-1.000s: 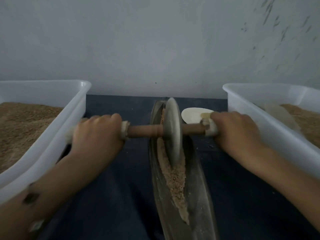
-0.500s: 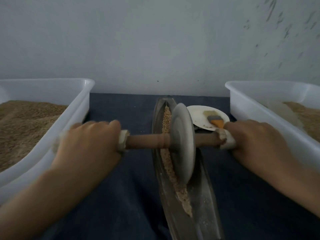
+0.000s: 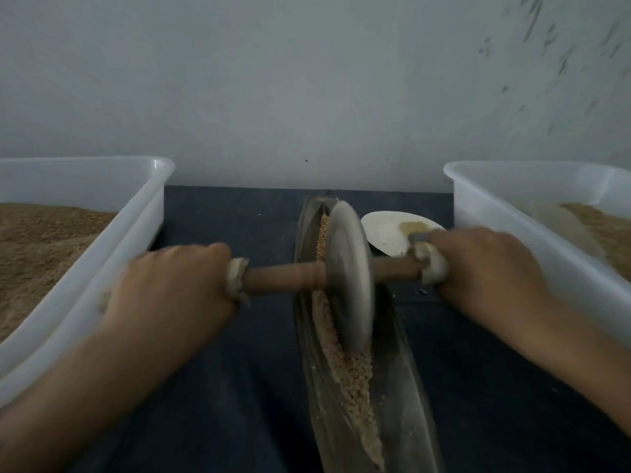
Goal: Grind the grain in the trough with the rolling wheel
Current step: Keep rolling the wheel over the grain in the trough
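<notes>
Left hand: your left hand (image 3: 167, 288) is curled round the left end of the wooden axle (image 3: 280, 278), knuckles up, gripping the cloth-wrapped end.
Right hand: your right hand (image 3: 485, 271) is wrapped round the right end of the same axle, over its pale cloth wrap.
Rolling wheel: the rolling wheel (image 3: 350, 278) stands on edge in the trough, on the axle between your two hands, in the far half of the channel; it is blurred.
Trough: the trough (image 3: 409, 387) is a long, narrow, boat-shaped channel that lies on the dark blue bench (image 3: 222, 404) and runs from near you to the wall.
Grain: the grain (image 3: 351, 373) lies in a strip along the trough's groove, both beyond the wheel and on your side of it.
Left tub: a white tub (image 3: 112, 254) of brown grain sits just left of your left hand.
Right tub: a second white tub (image 3: 532, 233) with brown grain sits just beyond your right hand.
Dish: a small white dish (image 3: 389, 233) lies behind your right hand, with a brush (image 3: 416, 230) on it.
</notes>
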Tool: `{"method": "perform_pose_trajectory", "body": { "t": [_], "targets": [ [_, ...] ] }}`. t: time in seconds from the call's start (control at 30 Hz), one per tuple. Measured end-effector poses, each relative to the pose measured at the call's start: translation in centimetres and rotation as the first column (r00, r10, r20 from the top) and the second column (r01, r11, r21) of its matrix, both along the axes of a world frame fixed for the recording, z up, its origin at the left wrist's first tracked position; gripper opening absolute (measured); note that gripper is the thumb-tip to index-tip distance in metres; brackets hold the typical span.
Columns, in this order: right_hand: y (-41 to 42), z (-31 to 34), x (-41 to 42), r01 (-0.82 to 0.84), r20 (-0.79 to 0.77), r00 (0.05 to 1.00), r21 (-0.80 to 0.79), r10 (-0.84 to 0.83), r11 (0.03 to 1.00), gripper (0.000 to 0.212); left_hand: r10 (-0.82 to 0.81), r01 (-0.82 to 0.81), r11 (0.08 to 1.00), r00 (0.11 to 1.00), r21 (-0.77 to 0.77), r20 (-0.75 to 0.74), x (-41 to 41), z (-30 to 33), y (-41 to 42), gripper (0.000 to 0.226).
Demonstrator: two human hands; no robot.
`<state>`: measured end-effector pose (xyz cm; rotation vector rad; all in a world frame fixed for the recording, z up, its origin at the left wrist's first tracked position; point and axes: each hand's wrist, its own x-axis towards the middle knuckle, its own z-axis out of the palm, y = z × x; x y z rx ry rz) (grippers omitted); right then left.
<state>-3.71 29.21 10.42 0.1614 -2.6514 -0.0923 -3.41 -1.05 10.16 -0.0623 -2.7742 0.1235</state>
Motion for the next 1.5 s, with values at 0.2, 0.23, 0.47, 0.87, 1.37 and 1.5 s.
{"method": "perform_pose_trajectory", "body": {
  "t": [0.2, 0.23, 0.47, 0.87, 1.37, 1.5],
  "targets": [
    [-1.7, 1.6, -7.0, 0.038, -0.175, 0.984, 0.106, -0.019, 0.994, 0.021, 0.009, 0.004, 0.989, 0.996, 0.148, -0.086, -6.0, -0.3, 0.6, 0.02],
    [-1.8, 1.6, -7.2, 0.049, -0.163, 0.986, 0.101, -0.032, 0.994, 0.021, 0.009, 0.003, 0.988, 0.997, 0.155, -0.079, -6.4, -0.3, 0.4, 0.02],
    [-0.3, 0.6, -1.4, -0.032, -0.103, 0.994, 0.077, 0.04, 0.996, 0.023, -0.053, 0.055, 0.997, 0.998, 0.047, -0.042, -2.7, 0.1, -0.1, 0.025],
    [3.1, -0.1, 1.8, 0.03, 0.452, 0.892, -0.032, -0.012, 0.999, 0.025, -0.018, 0.046, 0.997, 0.908, -0.057, 0.418, 4.0, 2.8, -1.0, 0.017],
    [-1.1, -0.1, -6.8, 0.022, -0.177, 0.984, 0.036, -0.015, 0.999, 0.014, -0.05, 0.046, 0.999, 0.952, -0.021, -0.301, -5.6, 0.5, 0.8, 0.024],
    [-0.7, 0.2, -2.4, 0.032, 0.008, 0.999, 0.054, -0.032, 0.998, 0.015, -0.042, 0.023, 0.997, 0.965, -0.077, -0.258, -2.0, 0.5, 0.6, 0.035]
  ]
}}
